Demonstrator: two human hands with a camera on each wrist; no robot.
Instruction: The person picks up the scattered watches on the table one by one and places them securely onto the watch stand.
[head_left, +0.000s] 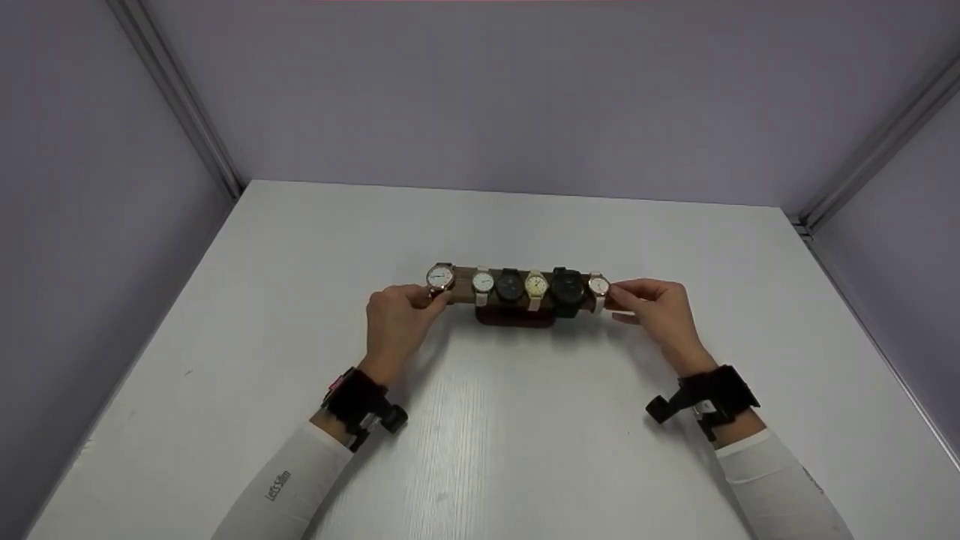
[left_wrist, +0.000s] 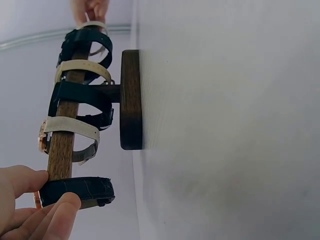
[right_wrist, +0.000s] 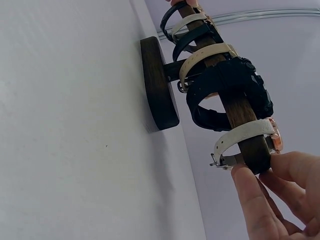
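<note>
currently the watch stand [head_left: 516, 316] sits near the middle of the white table [head_left: 480, 450], its dark wooden base flat on the surface and a short post carrying the horizontal bar [left_wrist: 64, 145] clear of it, so the six watches strapped round the bar hang free with dials facing up.

the left hand [head_left: 397, 319] pinches the bar's left end, thumb and fingertips closed on the outermost watch with the black strap [left_wrist: 75, 191]. the right hand [head_left: 660, 311] pinches the opposite end, fingertips [right_wrist: 250, 192] against the bar tip just beside the white-strapped watch [right_wrist: 245, 137].

gripping at both ends keeps the bar level and steadies the stand (it rests on one narrow base).
</note>
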